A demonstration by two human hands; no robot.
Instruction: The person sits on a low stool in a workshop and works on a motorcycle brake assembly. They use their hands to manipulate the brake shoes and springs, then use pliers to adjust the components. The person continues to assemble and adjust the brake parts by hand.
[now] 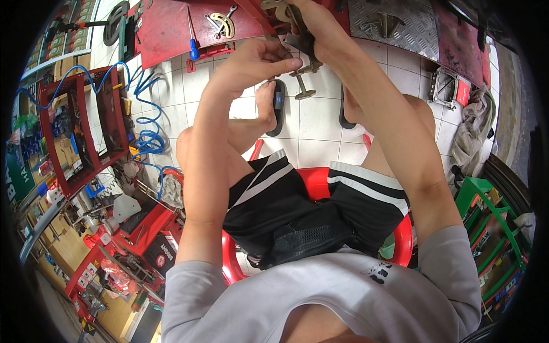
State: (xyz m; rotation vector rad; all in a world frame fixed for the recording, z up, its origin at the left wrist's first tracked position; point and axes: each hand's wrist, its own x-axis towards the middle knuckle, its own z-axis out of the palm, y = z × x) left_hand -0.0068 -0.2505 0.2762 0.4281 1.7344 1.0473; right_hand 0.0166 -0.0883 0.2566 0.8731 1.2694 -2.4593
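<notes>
At the front edge of the red bench, my right hand (315,31) is wrapped round a dark metal bracket (298,41). A brass-coloured metal plate (280,10) shows above it. Below the bracket hangs a worn metal piece with a T-shaped end (303,88). My left hand (264,62) comes up to it from the left, fingers curled and thumb stretched toward the metal piece. Whatever lies between the left fingers is hidden. My right hand covers part of the bracket.
On the red bench (163,31) lie a blue-handled screwdriver (193,48) and wrenches (220,23). A metal tread plate (394,23) is at right. A coiled blue air hose (150,140) and a red rack (60,134) stand left. A green rack (486,211) is at right.
</notes>
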